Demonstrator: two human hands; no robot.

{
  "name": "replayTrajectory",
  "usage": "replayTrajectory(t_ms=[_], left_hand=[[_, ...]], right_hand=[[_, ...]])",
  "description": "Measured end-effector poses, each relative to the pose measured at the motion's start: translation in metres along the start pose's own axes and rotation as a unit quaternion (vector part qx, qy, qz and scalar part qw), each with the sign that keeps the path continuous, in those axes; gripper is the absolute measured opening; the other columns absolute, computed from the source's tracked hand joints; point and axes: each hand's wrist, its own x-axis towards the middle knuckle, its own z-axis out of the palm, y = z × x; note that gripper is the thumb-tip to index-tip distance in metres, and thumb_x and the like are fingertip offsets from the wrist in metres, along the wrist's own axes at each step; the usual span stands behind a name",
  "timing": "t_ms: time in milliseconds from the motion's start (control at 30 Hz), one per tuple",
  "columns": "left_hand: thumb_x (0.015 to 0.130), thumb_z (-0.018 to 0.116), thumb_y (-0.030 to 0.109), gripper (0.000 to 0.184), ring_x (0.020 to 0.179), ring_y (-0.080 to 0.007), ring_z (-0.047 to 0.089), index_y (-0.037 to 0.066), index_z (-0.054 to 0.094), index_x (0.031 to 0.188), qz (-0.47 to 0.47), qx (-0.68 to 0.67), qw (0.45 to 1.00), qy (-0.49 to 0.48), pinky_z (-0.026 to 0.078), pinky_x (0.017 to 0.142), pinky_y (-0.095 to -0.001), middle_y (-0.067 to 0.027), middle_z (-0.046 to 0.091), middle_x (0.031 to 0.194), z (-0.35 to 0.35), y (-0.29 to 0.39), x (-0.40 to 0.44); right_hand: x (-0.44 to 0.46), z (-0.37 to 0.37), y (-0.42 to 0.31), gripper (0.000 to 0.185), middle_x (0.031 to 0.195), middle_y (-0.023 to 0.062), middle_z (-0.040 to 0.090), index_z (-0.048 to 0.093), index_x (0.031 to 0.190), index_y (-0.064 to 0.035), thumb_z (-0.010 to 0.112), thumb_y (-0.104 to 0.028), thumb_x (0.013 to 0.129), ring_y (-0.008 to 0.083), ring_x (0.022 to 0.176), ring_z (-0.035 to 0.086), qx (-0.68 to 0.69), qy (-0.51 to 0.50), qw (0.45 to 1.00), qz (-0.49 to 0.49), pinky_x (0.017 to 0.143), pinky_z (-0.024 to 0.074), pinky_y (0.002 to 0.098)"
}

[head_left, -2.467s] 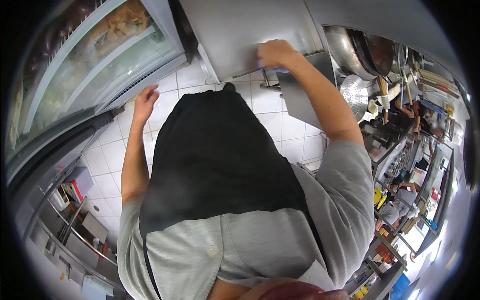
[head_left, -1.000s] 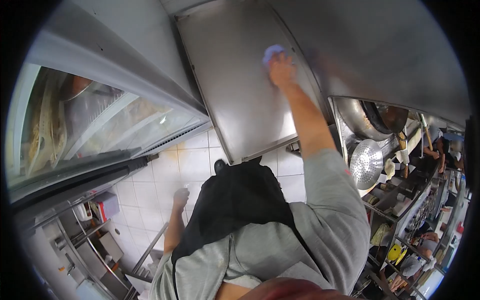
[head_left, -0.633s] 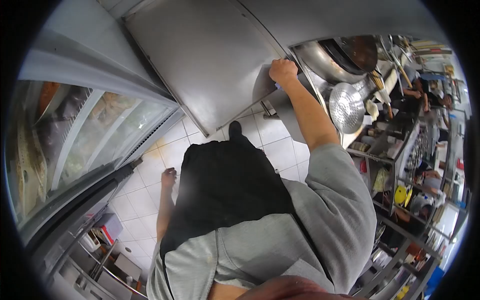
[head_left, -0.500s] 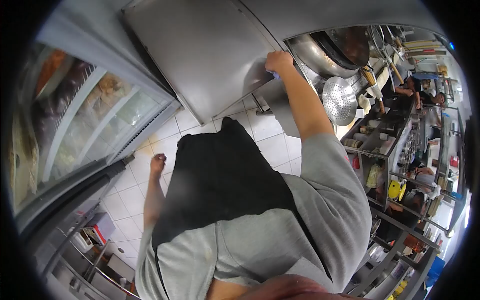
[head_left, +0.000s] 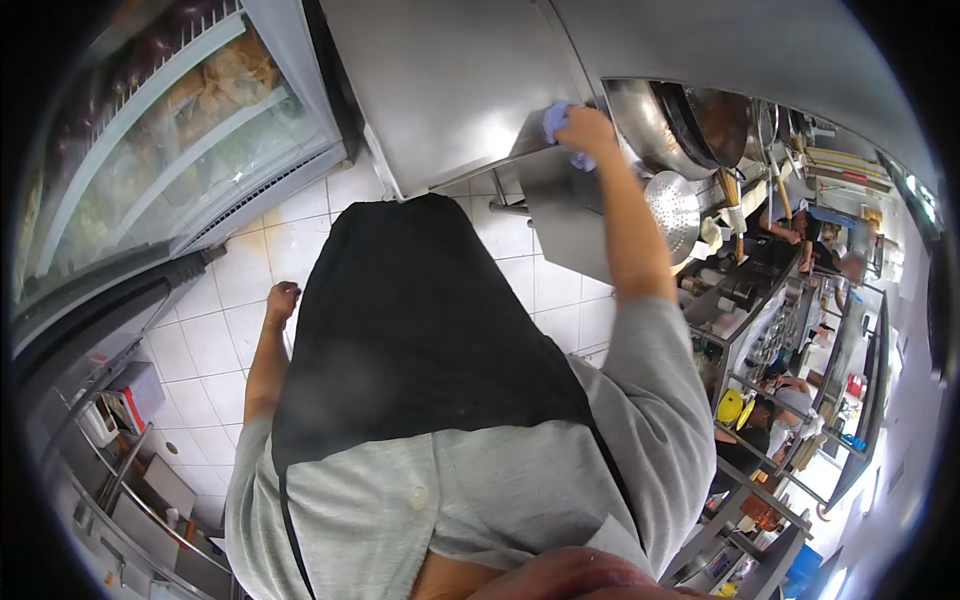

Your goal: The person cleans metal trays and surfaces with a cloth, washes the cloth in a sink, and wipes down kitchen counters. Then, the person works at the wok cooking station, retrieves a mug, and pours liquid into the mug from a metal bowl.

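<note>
Head view: R hand (head_left: pixel 587 130) is closed on a bunched lilac cloth (head_left: pixel 556 122), at the near R corner of the steel counter (head_left: pixel 450 90). Most of the cloth shows just L of the fingers; a smaller bit pokes out below the hand, by the counter edge. L hand (head_left: pixel 283 298) hangs low beside the apron (head_left: pixel 430 330), above the tiled floor (head_left: pixel 300 245), fingers curled in; can't tell if anything's in it. Perforated skimmer (head_left: pixel 672 215) is R of & below R hand, big metal pan (head_left: pixel 640 120) just R of it; glass-fronted cabinet (head_left: pixel 190 140) is well L of it, beyond L hand.

Handling (my guess): cloth prob. light, soft, floppy, no risk of breaking; maybe damp, so a bit slick on smooth steel. Best hold = whole wad under palm & fingers, loose ends tucked in so nothing snags at the counter edge.

Hard to see: R fingertips & mid of cloth, hidden by the hand; can't tell how hard it presses or if the cloth lies flat underneath. Far end of counter cut off at top. L fingertips dark, small. Far R co-workers tiny, blurry.
</note>
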Motion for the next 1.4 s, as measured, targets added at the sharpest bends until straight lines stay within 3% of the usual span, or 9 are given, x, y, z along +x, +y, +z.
replayTrajectory(t_ms=[300,367,433,633,733,900,1000,1133,1400], left_hand=[[0.084,0.061,0.017,0.032,0.063,-0.0142,0.06,0.001,0.067,0.111,-0.001,-0.139,0.99,0.029,0.049,0.061,-0.0299,-0.0074,0.067,0.077,0.025,0.0,0.035],[0.085,0.061,0.017,0.033,0.066,-0.0139,0.06,0.001,0.066,0.113,0.017,-0.175,0.984,0.033,0.049,0.063,-0.0296,-0.0079,0.067,0.08,0.026,0.009,0.036],[0.085,0.061,0.016,0.032,0.067,-0.0132,0.059,0.001,0.066,0.112,-0.001,-0.174,0.984,0.035,0.049,0.064,-0.0287,-0.0081,0.067,0.081,0.023,0.037,0.024],[0.084,0.062,0.016,0.031,0.07,-0.0156,0.062,0.001,0.067,0.11,-0.008,-0.154,0.987,0.039,0.05,0.067,-0.0287,-0.01,0.069,0.083,0.034,0.031,0.022],[0.083,0.062,0.018,0.033,0.081,-0.023,0.067,0.0,0.068,0.11,0.005,-0.074,0.996,0.043,0.051,0.076,-0.0335,-0.0152,0.071,0.09,0.038,0.007,0.022],[0.084,0.062,0.017,0.033,0.081,-0.0217,0.066,-0.001,0.067,0.112,-0.03,-0.068,0.997,0.025,0.051,0.074,-0.033,-0.0158,0.071,0.09,0.021,0.02,0.009],[0.084,0.061,0.016,0.033,0.076,-0.0183,0.064,0.0,0.067,0.112,-0.055,-0.095,0.994,0.02,0.051,0.071,-0.0312,-0.0129,0.07,0.088,0.014,0.027,0.013],[0.085,0.061,0.017,0.034,0.07,-0.0143,0.06,0.001,0.065,0.114,-0.044,-0.106,0.993,0.01,0.049,0.068,-0.0284,-0.008,0.067,0.082,0.001,0.046,0.013],[0.085,0.061,0.017,0.032,0.07,-0.0147,0.061,0.002,0.066,0.112,-0.037,-0.142,0.989,0.024,0.05,0.067,-0.029,-0.0078,0.068,0.082,-0.007,0.032,0.011]], right_hand=[[-0.024,-0.086,-0.09,0.045,0.107,0.0167,0.069,0.071,0.103,-0.0043,0.069,-0.032,0.067,0.0338,0.103,0.064,0.138,-0.309,0.917,-0.213,0.088,0.0508,0.0366],[-0.018,-0.095,-0.061,0.042,0.106,0.015,0.069,0.071,0.106,-0.0091,0.068,-0.026,0.067,0.033,0.102,0.064,0.208,-0.192,0.943,-0.173,0.088,0.0508,0.0367],[-0.011,-0.099,-0.029,0.039,0.105,0.0124,0.07,0.071,0.106,-0.0161,0.067,-0.025,0.068,0.0318,0.101,0.065,0.035,-0.027,0.99,-0.131,0.087,0.0512,0.0372],[-0.008,-0.007,-0.009,0.035,0.103,0.0117,0.07,0.073,0.1,-0.0184,0.066,-0.02,0.066,0.03,0.098,0.066,-0.01,0.019,0.998,-0.057,0.084,0.052,0.0378],[0.001,-0.063,-0.051,0.034,0.095,0.0135,0.071,0.074,0.098,-0.0175,0.064,-0.017,0.065,0.0288,0.09,0.067,0.028,-0.214,0.968,-0.129,0.082,0.0518,0.0361],[-0.039,-0.022,-0.16,0.039,0.111,0.0113,0.066,0.069,0.105,-0.0055,0.063,-0.018,0.069,0.0284,0.103,0.061,0.25,-0.197,0.838,-0.444,0.089,0.0479,0.0357],[-0.08,-0.06,-0.178,0.04,0.122,0.0087,0.061,0.069,0.108,-0.0104,0.062,-0.022,0.071,0.0281,0.115,0.055,0.028,-0.185,0.935,-0.302,0.095,0.0444,0.0379],[-0.051,-0.06,-0.121,0.032,0.101,0.0091,0.069,0.071,0.097,-0.0187,0.062,-0.026,0.067,0.0319,0.097,0.065,-0.013,-0.194,0.966,-0.172,0.081,0.05,0.0427],[-0.036,-0.09,-0.057,0.033,0.108,0.0131,0.07,0.072,0.104,-0.0061,0.059,-0.023,0.078,0.0279,0.104,0.067,-0.323,-0.232,0.917,0.027,0.09,0.0525,0.0379]])
